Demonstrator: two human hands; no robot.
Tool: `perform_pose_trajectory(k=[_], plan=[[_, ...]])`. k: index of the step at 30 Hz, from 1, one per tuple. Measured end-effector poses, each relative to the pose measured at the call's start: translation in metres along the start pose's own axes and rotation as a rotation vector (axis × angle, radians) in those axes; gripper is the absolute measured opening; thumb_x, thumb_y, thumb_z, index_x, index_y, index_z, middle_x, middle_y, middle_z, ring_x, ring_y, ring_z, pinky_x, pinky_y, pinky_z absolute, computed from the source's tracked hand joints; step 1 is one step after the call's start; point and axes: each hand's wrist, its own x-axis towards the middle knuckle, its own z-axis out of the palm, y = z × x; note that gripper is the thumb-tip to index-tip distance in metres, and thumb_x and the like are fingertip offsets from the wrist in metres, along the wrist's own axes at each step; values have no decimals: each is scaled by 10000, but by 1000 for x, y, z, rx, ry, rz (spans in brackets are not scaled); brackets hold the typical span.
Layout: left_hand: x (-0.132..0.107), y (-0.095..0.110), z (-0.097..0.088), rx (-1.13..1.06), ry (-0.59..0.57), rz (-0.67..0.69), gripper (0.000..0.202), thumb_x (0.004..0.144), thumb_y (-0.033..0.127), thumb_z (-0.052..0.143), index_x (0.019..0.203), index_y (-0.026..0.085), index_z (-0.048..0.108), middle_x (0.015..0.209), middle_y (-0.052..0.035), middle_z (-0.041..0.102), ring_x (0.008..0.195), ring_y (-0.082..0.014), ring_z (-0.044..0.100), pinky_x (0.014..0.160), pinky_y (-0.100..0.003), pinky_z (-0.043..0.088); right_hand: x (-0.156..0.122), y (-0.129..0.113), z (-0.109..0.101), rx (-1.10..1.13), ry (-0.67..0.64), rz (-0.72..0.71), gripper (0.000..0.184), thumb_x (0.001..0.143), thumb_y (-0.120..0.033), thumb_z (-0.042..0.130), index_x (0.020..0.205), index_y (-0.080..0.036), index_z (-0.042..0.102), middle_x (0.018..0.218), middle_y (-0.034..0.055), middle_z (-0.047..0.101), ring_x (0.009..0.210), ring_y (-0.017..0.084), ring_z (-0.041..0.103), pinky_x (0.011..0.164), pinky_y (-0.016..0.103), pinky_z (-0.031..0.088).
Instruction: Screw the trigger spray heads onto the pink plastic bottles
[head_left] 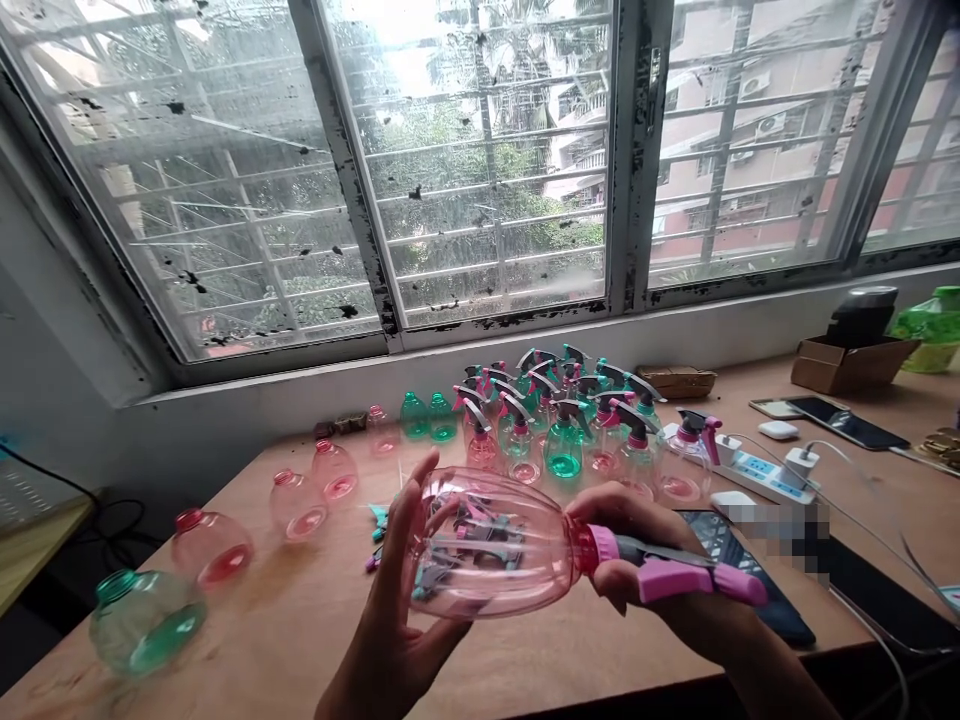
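Observation:
A clear pink spray bottle (517,550) lies sideways in the air between my hands, its base to the left. My left hand (405,600) is wrapped round the base end. At the neck, the fingers and thumb of my right hand (637,530) close round the pink collar of the spray head (675,575), which sits on the bottle mouth with its pink trigger and nozzle pointing right. Behind and through the bottle, several loose spray heads (379,520) in grey, teal and pink lie on the table, partly hidden.
Bottles without spray heads, including a green bottle (146,625) and a pink bottle (214,548), line the table's left side. Several bottles with spray heads, one green (562,450), cluster below the window. A power strip (761,470), phones (851,423) and cables lie right.

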Motion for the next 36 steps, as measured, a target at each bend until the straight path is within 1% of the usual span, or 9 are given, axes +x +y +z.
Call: perform_pose_trajectory(k=[2, 7, 14, 19, 23, 27, 29, 33, 36], plan=[[0, -1, 0, -5, -12, 24, 919, 914, 183, 716, 1570, 493, 153, 1717, -18, 192, 1539, -293, 305, 1195, -474, 409, -1, -2, 1, -42, -3, 14, 294, 871, -368, 786, 1123, -289, 656, 856, -27, 629, 652, 115, 556, 542, 184, 464], [2, 2, -2, -48, 66, -132, 1110, 665, 533, 883, 1574, 390, 264, 1699, -104, 237, 1492, -422, 358, 1186, -561, 397, -3, -2, -1, -233, 19, -22, 468, 768, -220, 883, 1160, -324, 650, 999, -20, 647, 834, 159, 599, 709, 215, 514], [1, 1, -4, 54, 15, -44, 977, 812, 298, 836, 1567, 447, 235, 1693, -70, 262, 1447, -341, 455, 1146, -456, 481, -1, -3, 1, -63, -1, -22, 507, 757, -523, 849, 1160, -277, 665, 943, 15, 647, 789, 195, 602, 655, 264, 541], [0, -1, -2, -52, 60, -129, 1130, 651, 669, 801, 1588, 350, 256, 1707, -131, 198, 1388, -416, 490, 1100, -490, 518, -1, -5, 0, -209, 25, -12, 344, 825, -361, 827, 1123, -282, 675, 1030, 41, 660, 936, 240, 626, 768, 306, 561], [1, -1, -6, 34, 17, -117, 1042, 711, 450, 885, 1574, 324, 314, 1706, -116, 215, 1485, -411, 367, 1135, -456, 489, 0, 1, -6, -198, 7, -80, 399, 805, -296, 845, 1158, -299, 659, 1146, 47, 629, 1051, 273, 610, 855, 341, 553], [0, -3, -4, 99, 5, -16, 962, 881, 213, 759, 1589, 437, 147, 1724, -61, 168, 1550, -322, 265, 1177, -476, 429, 2, -1, -6, -199, 36, -103, 466, 766, -548, 829, 1136, -310, 675, 1154, 45, 614, 1079, 299, 571, 864, 358, 516], [-1, -4, 0, 88, 16, -17, 1031, 867, 252, 780, 1591, 452, 74, 1729, -73, 133, 1551, -328, 263, 1185, -510, 405, 2, -4, -5, -200, 69, -116, 435, 798, -611, 769, 1104, -316, 678, 1129, 39, 624, 1086, 299, 564, 852, 351, 503], [0, 1, 7, 9, 33, -115, 1200, 639, 566, 876, 1599, 373, 182, 1722, -111, 147, 1531, -406, 277, 1190, -511, 403, 1, -5, -3, -259, 104, -85, 253, 861, -405, 788, 1070, -328, 667, 1127, 17, 625, 1100, 270, 572, 830, 317, 494], [3, 6, 8, -28, 63, -150, 1113, 654, 536, 886, 1574, 380, 279, 1703, -97, 221, 1507, -419, 328, 1135, -491, 483, 1, -3, -4, -276, 86, -100, 325, 841, -315, 816, 1118, -334, 647, 1183, 18, 605, 1100, 266, 580, 845, 324, 497]])
